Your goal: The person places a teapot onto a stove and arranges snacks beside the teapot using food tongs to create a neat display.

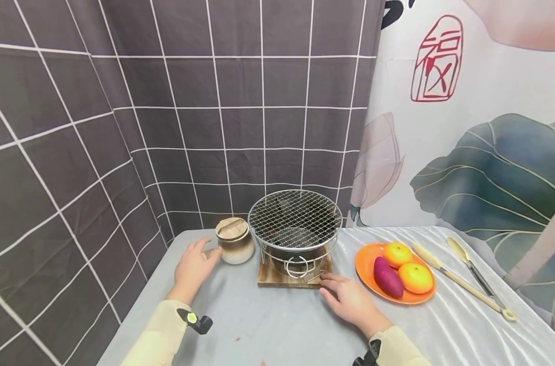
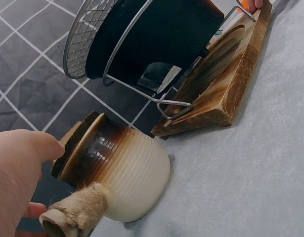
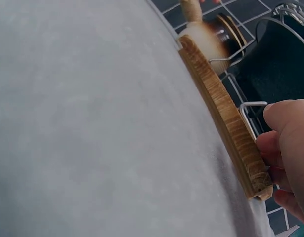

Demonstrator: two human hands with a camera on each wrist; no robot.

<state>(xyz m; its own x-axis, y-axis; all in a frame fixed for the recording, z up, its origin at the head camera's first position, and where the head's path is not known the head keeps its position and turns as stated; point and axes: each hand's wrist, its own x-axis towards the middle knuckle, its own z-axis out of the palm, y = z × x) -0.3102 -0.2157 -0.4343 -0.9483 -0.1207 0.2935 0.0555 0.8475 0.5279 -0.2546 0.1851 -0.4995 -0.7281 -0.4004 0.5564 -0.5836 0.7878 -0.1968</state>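
My left hand (image 1: 195,265) is beside a small cream and brown ceramic pot (image 1: 235,249) with a wooden lid (image 1: 232,228). Its fingers are spread around the twine-wrapped side handle (image 2: 82,210), and the thumb is near the lid's rim in the left wrist view. My right hand (image 1: 350,301) reaches the front right corner of a wooden board (image 1: 274,274), fingertips right at its edge. On that board stands a dark round grill stove (image 2: 161,44) in a wire frame, topped by a round wire mesh (image 1: 296,218).
To the right, an orange plate (image 1: 366,284) holds two orange citrus fruits (image 1: 415,278) and a purple sweet potato (image 1: 387,277). Beyond it lie a long-handled utensil (image 1: 469,290) and metal tongs (image 1: 476,274). A dark tiled curtain (image 1: 241,101) hangs behind the table (image 1: 241,325).
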